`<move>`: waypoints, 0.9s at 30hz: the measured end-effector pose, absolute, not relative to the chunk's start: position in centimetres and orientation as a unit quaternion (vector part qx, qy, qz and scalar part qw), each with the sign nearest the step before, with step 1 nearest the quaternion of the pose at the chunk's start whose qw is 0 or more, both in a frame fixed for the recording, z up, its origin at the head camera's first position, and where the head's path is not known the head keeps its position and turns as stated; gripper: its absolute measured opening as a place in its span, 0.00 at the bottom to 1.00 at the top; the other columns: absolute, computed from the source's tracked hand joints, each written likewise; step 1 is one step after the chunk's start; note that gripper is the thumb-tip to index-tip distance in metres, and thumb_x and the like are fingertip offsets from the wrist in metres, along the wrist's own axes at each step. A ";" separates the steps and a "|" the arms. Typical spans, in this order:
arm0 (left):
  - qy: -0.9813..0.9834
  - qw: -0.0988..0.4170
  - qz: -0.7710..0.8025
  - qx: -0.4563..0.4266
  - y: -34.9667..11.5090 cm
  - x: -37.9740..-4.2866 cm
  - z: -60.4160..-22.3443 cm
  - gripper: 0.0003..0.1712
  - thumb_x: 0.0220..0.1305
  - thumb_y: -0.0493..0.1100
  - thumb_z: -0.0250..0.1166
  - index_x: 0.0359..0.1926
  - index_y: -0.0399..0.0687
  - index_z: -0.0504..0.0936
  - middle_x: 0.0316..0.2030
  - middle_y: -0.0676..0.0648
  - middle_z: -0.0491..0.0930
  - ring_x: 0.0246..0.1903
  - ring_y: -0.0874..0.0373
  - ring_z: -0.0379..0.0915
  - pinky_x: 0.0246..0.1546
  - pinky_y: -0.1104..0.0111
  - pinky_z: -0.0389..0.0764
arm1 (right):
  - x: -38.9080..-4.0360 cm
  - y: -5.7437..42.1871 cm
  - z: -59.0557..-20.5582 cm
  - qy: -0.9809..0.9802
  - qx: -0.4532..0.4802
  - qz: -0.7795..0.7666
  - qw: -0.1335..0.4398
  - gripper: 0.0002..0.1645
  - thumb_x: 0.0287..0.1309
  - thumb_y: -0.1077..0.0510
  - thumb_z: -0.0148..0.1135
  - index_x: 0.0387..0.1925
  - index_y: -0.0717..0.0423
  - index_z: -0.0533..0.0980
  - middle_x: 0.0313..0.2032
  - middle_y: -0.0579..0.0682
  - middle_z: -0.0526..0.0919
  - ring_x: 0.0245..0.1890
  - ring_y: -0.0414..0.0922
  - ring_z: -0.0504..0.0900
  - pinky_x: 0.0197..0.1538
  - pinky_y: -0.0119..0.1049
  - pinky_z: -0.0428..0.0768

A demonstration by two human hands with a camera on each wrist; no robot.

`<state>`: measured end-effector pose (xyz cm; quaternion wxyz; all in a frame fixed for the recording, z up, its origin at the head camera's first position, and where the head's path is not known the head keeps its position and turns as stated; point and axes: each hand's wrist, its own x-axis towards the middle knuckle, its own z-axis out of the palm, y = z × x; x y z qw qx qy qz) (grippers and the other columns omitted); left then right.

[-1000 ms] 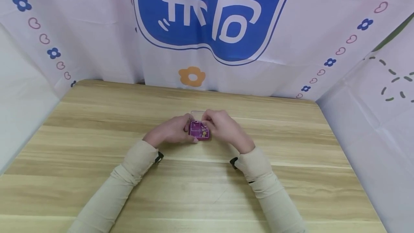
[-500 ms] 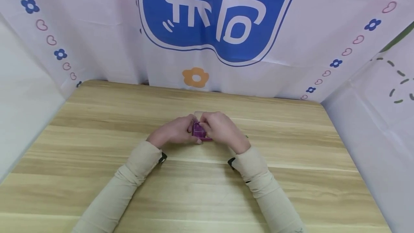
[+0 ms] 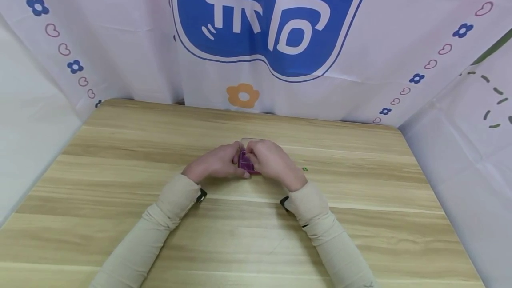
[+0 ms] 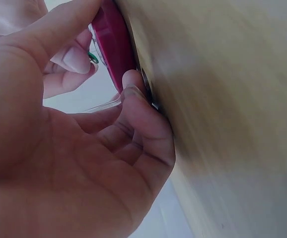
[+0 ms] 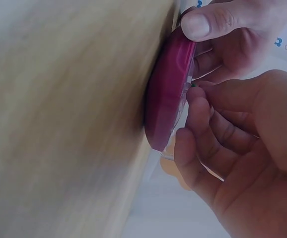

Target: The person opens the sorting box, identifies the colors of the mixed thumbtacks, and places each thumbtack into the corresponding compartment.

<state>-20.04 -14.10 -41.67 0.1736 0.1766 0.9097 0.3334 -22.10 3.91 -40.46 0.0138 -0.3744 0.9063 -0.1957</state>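
Note:
A small purple compartment box [image 3: 246,164] lies on the table, its clear lid [image 3: 251,139] raised at the back. My left hand [image 3: 219,161] grips its left side, the thumb along the near edge. In the left wrist view the purple side [image 4: 114,47] of the box shows between thumb and fingers. My right hand [image 3: 273,160] is over the right part of the box and hides it. Between its thumb and index finger it pinches a tiny green piece [image 4: 93,58], which looks curved like a ring. Only a speck of that piece shows in the right wrist view.
Another small green piece [image 3: 305,169] lies on the wooden table [image 3: 256,234], to the right of the right hand. A white printed cloth [image 3: 216,81] hangs behind the table, with more white cloth at both sides.
My right hand has moved over the box and now covers the yellow pieces seen in it earlier. The green piece on the table has come into view. The left hand keeps its grip.

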 end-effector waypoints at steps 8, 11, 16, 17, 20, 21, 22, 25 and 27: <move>0.909 0.173 0.335 0.180 -14.0 -20.0 -41.5 0.30 0.47 0.52 0.74 0.46 0.45 0.69 0.30 0.45 0.76 0.28 0.55 0.70 0.30 0.63 0.74 | -22.1 3.9 -40.4 0.904 -0.381 -0.195 0.011 0.03 0.60 0.63 0.60 0.34 0.55 0.79 0.30 0.44 0.79 0.28 0.38 0.75 0.30 0.33 0.77; 0.908 0.176 0.334 0.179 -14.0 -20.0 -41.4 0.30 0.48 0.51 0.74 0.46 0.44 0.69 0.30 0.45 0.76 0.29 0.55 0.70 0.31 0.63 0.74 | -22.1 3.9 -40.5 0.903 -0.383 -0.196 0.010 0.03 0.59 0.63 0.60 0.34 0.56 0.80 0.30 0.44 0.79 0.28 0.38 0.74 0.31 0.33 0.77; 0.909 0.176 0.333 0.180 -13.9 -20.0 -41.4 0.30 0.48 0.51 0.74 0.46 0.45 0.69 0.30 0.45 0.76 0.28 0.55 0.70 0.30 0.63 0.73 | -22.1 4.1 -40.7 0.900 -0.387 -0.200 0.005 0.03 0.58 0.63 0.61 0.34 0.56 0.80 0.29 0.43 0.78 0.28 0.37 0.74 0.31 0.33 0.76; 0.909 0.175 0.333 0.180 -13.9 -20.0 -41.5 0.30 0.48 0.52 0.74 0.46 0.45 0.69 0.30 0.45 0.76 0.28 0.55 0.70 0.30 0.63 0.73 | -22.1 4.1 -40.7 0.900 -0.388 -0.200 0.004 0.03 0.58 0.64 0.61 0.34 0.56 0.80 0.29 0.43 0.78 0.28 0.37 0.74 0.31 0.33 0.77; 0.909 0.176 0.333 0.178 -13.9 -20.0 -41.5 0.31 0.48 0.52 0.74 0.47 0.45 0.69 0.30 0.45 0.76 0.29 0.55 0.71 0.31 0.63 0.74 | -22.0 4.3 -40.6 0.898 -0.392 -0.201 0.009 0.03 0.58 0.65 0.60 0.33 0.56 0.80 0.30 0.45 0.79 0.29 0.37 0.74 0.33 0.33 0.77; 0.909 0.178 0.333 0.177 -13.9 -20.0 -41.5 0.31 0.48 0.52 0.74 0.47 0.45 0.69 0.31 0.45 0.76 0.29 0.55 0.71 0.31 0.63 0.74 | -21.9 4.4 -40.5 0.897 -0.394 -0.201 0.012 0.04 0.58 0.65 0.60 0.33 0.56 0.80 0.30 0.45 0.79 0.30 0.37 0.74 0.34 0.33 0.78; 0.909 0.179 0.333 0.176 -13.9 -20.0 -41.5 0.31 0.48 0.52 0.74 0.47 0.45 0.69 0.31 0.45 0.76 0.29 0.55 0.71 0.32 0.62 0.74 | -21.9 4.5 -40.5 0.897 -0.395 -0.199 0.014 0.04 0.58 0.65 0.60 0.33 0.56 0.80 0.30 0.45 0.80 0.30 0.37 0.75 0.34 0.33 0.78; 0.909 0.184 0.331 0.172 -13.9 -20.0 -41.4 0.32 0.48 0.52 0.74 0.48 0.45 0.68 0.31 0.45 0.76 0.29 0.55 0.71 0.32 0.62 0.74 | -21.7 4.8 -40.3 0.896 -0.396 -0.198 0.020 0.03 0.58 0.64 0.61 0.34 0.56 0.80 0.31 0.44 0.81 0.31 0.37 0.75 0.36 0.34 0.78; 0.910 0.185 0.331 0.170 -13.9 -20.0 -41.3 0.33 0.48 0.52 0.74 0.49 0.45 0.68 0.31 0.45 0.76 0.29 0.55 0.71 0.31 0.62 0.74 | -21.7 5.1 -40.1 0.897 -0.394 -0.198 0.017 0.04 0.59 0.63 0.61 0.35 0.56 0.80 0.32 0.44 0.81 0.30 0.37 0.75 0.35 0.34 0.78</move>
